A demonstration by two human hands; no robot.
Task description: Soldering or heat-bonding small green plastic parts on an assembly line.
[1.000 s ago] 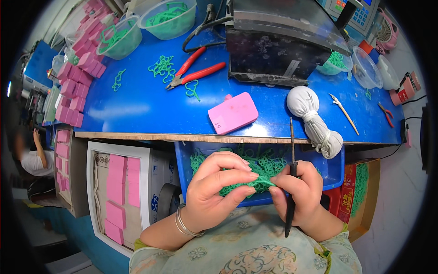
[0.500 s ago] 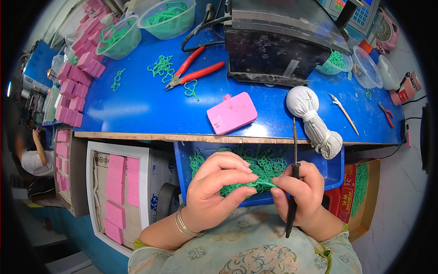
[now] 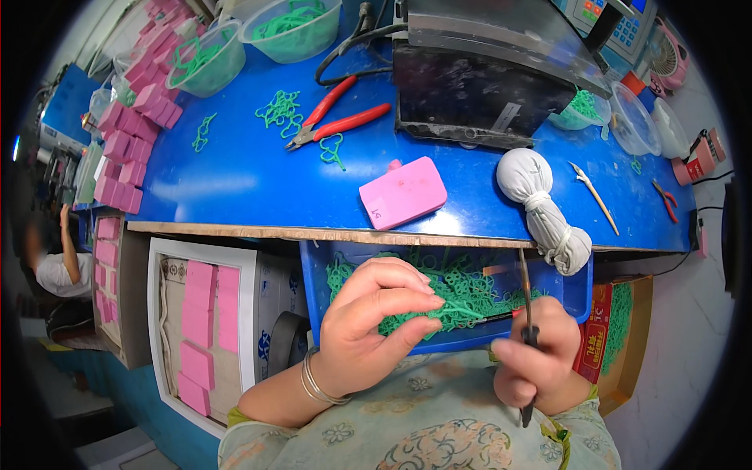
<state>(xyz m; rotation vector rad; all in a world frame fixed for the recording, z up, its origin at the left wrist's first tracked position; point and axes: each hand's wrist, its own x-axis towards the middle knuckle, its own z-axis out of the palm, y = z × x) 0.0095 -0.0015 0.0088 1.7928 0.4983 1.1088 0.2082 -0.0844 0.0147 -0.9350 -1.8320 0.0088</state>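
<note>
My left hand (image 3: 374, 329) pinches a small green plastic part (image 3: 457, 310) between thumb and fingers, over a blue bin (image 3: 317, 290) full of the same green parts. My right hand (image 3: 539, 364) grips a thin dark pen-like tool (image 3: 527, 313), held nearly upright, its tip pointing up just right of the green part. Both hands hover above my lap, below the front edge of the blue worktable (image 3: 235, 172).
On the table lie a pink block (image 3: 403, 193), red-handled pliers (image 3: 337, 117), loose green parts (image 3: 280, 108), a white cloth bundle (image 3: 540, 204), a black machine (image 3: 493, 78), clear bowls (image 3: 291, 27) and stacked pink blocks (image 3: 129, 117). A box of pink blocks (image 3: 200, 313) stands below left. Another person (image 3: 55, 266) sits far left.
My right hand has shifted slightly right and down with the tool. The left hand keeps its pinch on the green part in about the same place.
</note>
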